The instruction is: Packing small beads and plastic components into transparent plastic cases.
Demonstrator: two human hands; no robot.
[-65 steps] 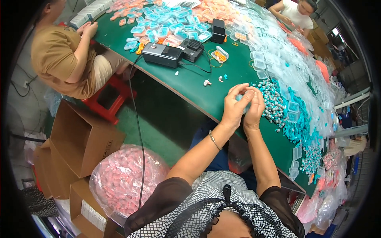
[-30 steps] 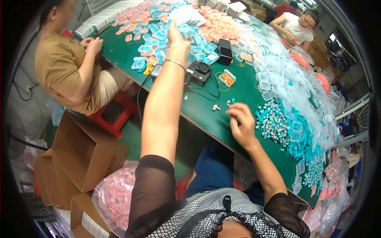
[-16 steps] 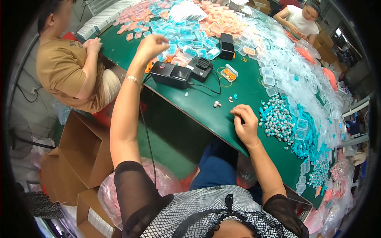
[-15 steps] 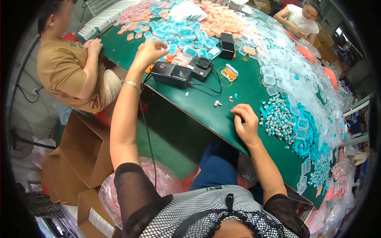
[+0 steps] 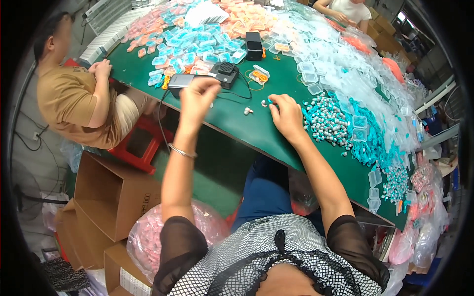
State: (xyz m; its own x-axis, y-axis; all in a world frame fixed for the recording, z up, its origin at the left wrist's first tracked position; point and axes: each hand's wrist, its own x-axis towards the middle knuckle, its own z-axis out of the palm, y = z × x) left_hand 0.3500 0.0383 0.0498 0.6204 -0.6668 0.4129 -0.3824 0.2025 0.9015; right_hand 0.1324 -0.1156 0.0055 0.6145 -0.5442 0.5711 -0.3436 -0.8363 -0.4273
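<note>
My left hand [image 5: 198, 98] hangs over the front edge of the table, in front of a black box-shaped device [image 5: 180, 81] and partly covering it. Its fingers are bent and smeared by motion, so whether they hold anything is unclear. My right hand [image 5: 287, 117] reaches low over the green table top [image 5: 237, 130], thumb and index finger apart. At its fingertips lies a small pale curved piece [image 5: 264, 103], partly hidden by them. A small grey-white earbud-like piece [image 5: 248, 111] lies between my hands. Right of my right hand is a heap of grey-and-teal bead-like pieces [image 5: 328, 121].
Teal cords [image 5: 368, 145] and clear plastic cases [image 5: 316, 89] spread to the right. Filled teal cases [image 5: 197, 42] pile up behind a black speaker-like device [image 5: 226, 73]. An open case with orange cord [image 5: 258, 75] stands mid-table. One person [image 5: 74, 93] sits left, another [image 5: 345, 12] far right.
My left hand has come back from the teal cases toward the table's front edge. My right hand has moved onto the small pieces, its fingers now stretched farther. The whole view has shifted somewhat.
</note>
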